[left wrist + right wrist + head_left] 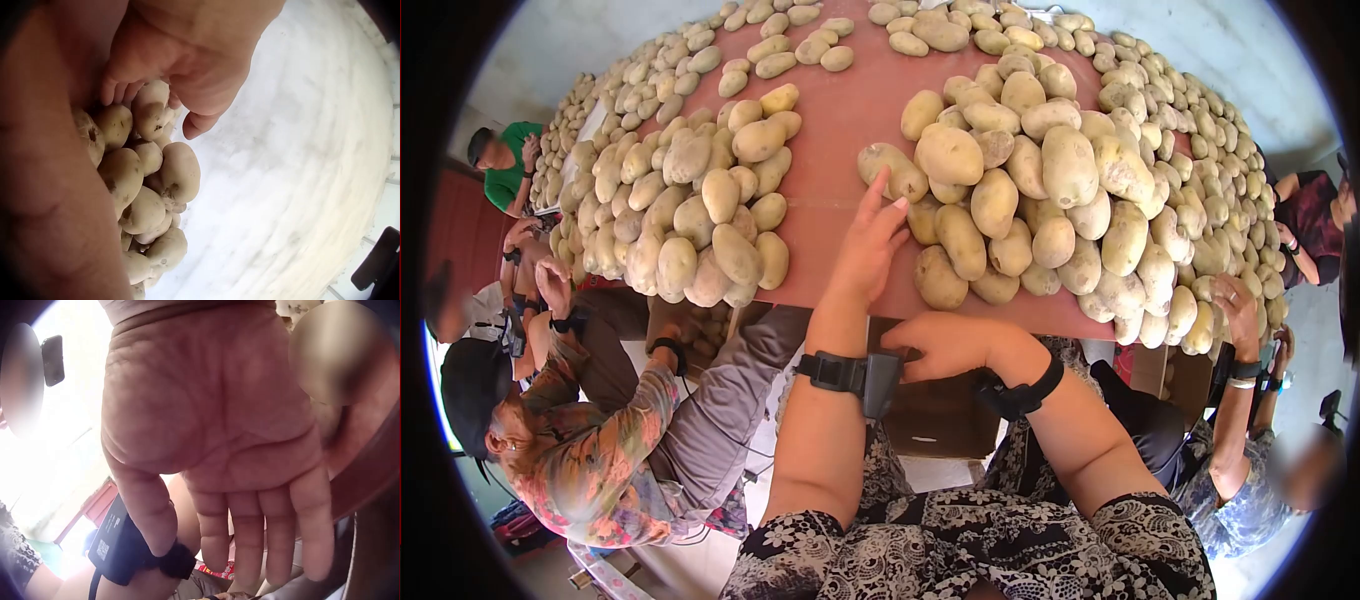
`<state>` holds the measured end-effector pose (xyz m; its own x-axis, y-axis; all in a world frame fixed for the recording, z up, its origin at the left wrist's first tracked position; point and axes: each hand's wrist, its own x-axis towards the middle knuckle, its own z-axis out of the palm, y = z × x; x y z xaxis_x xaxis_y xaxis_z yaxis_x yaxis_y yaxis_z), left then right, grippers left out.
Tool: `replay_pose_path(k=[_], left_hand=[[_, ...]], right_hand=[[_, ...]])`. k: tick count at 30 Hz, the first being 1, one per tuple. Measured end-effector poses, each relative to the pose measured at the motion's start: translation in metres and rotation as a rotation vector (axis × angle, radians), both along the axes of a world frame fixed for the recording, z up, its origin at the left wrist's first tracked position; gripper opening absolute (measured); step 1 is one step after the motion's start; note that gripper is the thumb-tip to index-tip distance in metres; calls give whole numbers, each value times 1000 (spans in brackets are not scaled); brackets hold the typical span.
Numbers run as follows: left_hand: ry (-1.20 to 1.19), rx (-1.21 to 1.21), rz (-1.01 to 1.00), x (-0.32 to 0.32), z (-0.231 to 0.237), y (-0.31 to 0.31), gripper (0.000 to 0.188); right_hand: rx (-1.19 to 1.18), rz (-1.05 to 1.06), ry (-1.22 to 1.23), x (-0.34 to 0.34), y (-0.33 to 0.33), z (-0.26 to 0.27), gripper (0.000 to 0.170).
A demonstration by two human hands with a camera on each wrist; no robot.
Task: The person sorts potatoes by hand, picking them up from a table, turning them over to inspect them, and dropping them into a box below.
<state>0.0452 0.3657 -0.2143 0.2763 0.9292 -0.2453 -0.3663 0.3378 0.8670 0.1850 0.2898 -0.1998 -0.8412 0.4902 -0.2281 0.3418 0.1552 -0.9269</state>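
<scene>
My left hand (870,245) reaches over the red tabletop to the near left edge of a large potato pile. Its fingers are extended, with the index fingertip at an oblong potato (893,172) lying on the table. In the left wrist view the thumb and fingers of the left hand (194,56) stand apart, and several potatoes (181,170) show beyond them. My right hand (950,345) lies across the near table edge, beside the black device (882,385) strapped on my left wrist. Its palm and straight fingers (250,531) hold nothing in the right wrist view.
Another potato heap (690,220) covers the table's left side, and more potatoes line the far edge. A bare strip of red tabletop (830,130) runs between the heaps. People sit close on both sides, one in a floral shirt (615,450). A brown box (930,425) stands below the edge.
</scene>
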Motion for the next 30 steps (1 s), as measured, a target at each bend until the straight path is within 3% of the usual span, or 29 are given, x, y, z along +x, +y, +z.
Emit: replay_pose_path(k=[2, 5, 8, 11, 14, 17, 23, 26, 30], left_hand=[[42, 9, -13, 3, -4, 5, 67], [40, 20, 8, 10, -8, 9, 65], [-14, -16, 95, 16, -6, 10, 58], [-105, -14, 211, 16, -17, 14, 45], [-135, -54, 297, 11, -16, 11, 37], [-126, 49, 297, 2, -15, 8, 35], [-177, 111, 341, -19, -9, 5, 25], [-192, 127, 348, -26, -7, 2, 20], [-316, 243, 266, -41, -15, 1, 12]], right_hand=[[25, -5, -13, -2, 0, 3, 32], [-74, 0, -53, -2, -1, 1, 50], [-56, -12, -74, 1, 2, 4, 53], [56, -67, 7, 3, -2, -3, 41], [100, -63, 50, 0, -4, -7, 39], [5, 24, -98, -2, 4, 7, 46], [34, -168, -9, -4, 5, -3, 32], [-34, -205, 44, -7, 6, 0, 35], [-325, -350, 202, -14, 11, 6, 34]])
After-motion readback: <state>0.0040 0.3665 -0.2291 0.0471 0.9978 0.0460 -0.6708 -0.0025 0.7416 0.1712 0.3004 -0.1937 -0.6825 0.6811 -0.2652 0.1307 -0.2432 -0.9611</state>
